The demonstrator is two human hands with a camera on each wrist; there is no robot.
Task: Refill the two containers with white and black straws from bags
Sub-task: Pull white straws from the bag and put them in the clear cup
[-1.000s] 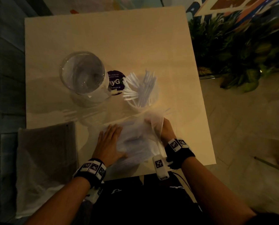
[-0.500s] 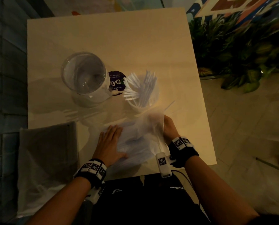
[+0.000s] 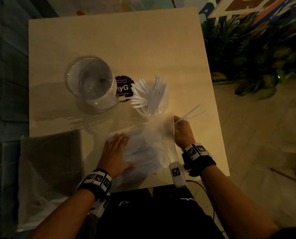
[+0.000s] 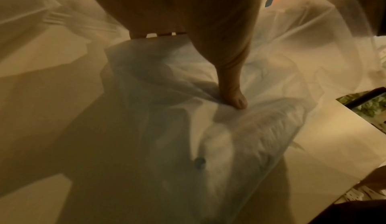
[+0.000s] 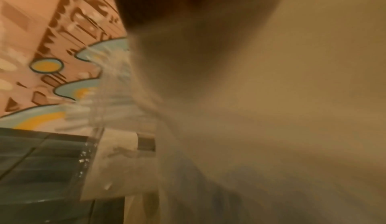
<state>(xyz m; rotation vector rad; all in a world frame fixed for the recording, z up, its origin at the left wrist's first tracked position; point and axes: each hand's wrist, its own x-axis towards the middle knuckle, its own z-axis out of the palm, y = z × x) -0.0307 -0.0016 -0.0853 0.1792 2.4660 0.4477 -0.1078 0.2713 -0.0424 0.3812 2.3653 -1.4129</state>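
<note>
Left hand [image 3: 117, 154] stays flat, fingers straight on the clear bag [image 3: 149, 145] at the worktop [image 3: 109, 40] near edge, while right hand [image 3: 182, 131], now clear of the bag mouth, pinches drawn-out white straws [image 3: 189, 114] beside the straw-filled container [image 3: 152, 99].

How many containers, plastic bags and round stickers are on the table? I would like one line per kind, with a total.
Clear containers: 2, one empty and one holding white straws
Plastic bags: 1
Round stickers: 1
Total: 4
</note>
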